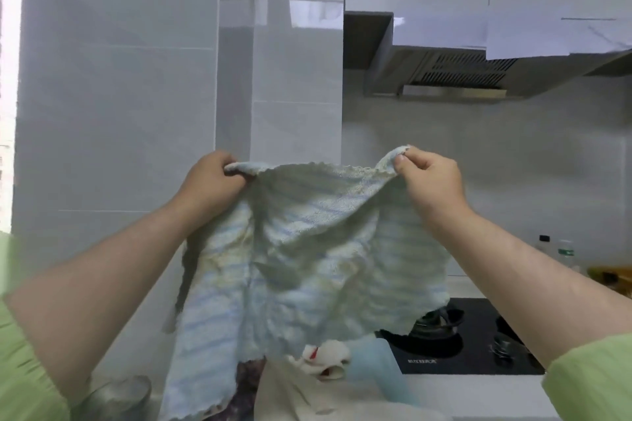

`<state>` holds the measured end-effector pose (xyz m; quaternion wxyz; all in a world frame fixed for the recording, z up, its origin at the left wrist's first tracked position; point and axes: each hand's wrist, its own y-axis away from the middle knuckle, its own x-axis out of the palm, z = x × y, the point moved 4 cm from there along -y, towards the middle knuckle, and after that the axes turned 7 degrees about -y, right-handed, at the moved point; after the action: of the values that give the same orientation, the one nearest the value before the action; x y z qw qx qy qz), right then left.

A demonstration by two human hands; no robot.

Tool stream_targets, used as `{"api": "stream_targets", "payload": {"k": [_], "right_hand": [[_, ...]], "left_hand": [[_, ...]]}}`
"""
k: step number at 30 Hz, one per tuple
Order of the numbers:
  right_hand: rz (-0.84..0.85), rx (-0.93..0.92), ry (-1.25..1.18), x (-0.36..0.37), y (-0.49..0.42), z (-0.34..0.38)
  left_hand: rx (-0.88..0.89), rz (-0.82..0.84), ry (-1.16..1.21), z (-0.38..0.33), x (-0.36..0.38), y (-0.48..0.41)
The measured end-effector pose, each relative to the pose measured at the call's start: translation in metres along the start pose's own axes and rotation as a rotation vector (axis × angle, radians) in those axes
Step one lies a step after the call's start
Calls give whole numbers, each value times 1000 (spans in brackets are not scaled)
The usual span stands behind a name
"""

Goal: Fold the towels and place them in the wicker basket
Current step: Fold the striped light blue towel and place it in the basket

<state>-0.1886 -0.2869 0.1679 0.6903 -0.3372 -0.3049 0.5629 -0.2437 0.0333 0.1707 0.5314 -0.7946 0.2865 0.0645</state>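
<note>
Two hands raised, each gripping a top corner of one striped towel (307, 249): left hand (213, 181) clenched on the left corner, right hand (427, 178) pinching the right corner between thumb and fingers. Striped towel hangs spread in the air over the tabletop (478, 393), with its lower edge above the towel pile (294, 390) near the front edge. Black hob (478, 345) just right of the pile. Metal bowl (119, 393) front left.

Head-worn wide view, level toward the tiled wall (119, 96), close.
</note>
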Motion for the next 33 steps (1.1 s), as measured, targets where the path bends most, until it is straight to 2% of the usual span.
{"api": "stream_targets", "payload": {"k": [6, 11, 16, 18, 20, 23, 26, 28, 31, 33], "right_hand": [[-65, 54, 4, -19, -1, 4], [-44, 133, -52, -34, 5, 9], [-49, 106, -64, -47, 12, 13], [-18, 134, -117, -48, 15, 10], [-6, 149, -125, -52, 18, 5], [39, 174, 12, -59, 21, -2], [111, 205, 158, -52, 28, -5], [194, 258, 196, -40, 33, -8], [285, 393, 172, -25, 41, -12], [323, 488, 104, -19, 48, -10]], "left_hand": [[24, 23, -130, 8, -15, 14], [66, 41, -246, 15, -25, 32], [-91, 106, -372, 53, -27, 50], [-171, 139, -336, 70, -26, 55], [-244, 188, -253, 84, -26, 60], [-456, 328, -38, 96, -28, 75], [-770, 610, 400, 85, -23, 95], [-881, 678, 641, 72, -19, 100], [-926, 663, 930, 51, -9, 102], [-832, 597, 1032, 43, -6, 100]]}}
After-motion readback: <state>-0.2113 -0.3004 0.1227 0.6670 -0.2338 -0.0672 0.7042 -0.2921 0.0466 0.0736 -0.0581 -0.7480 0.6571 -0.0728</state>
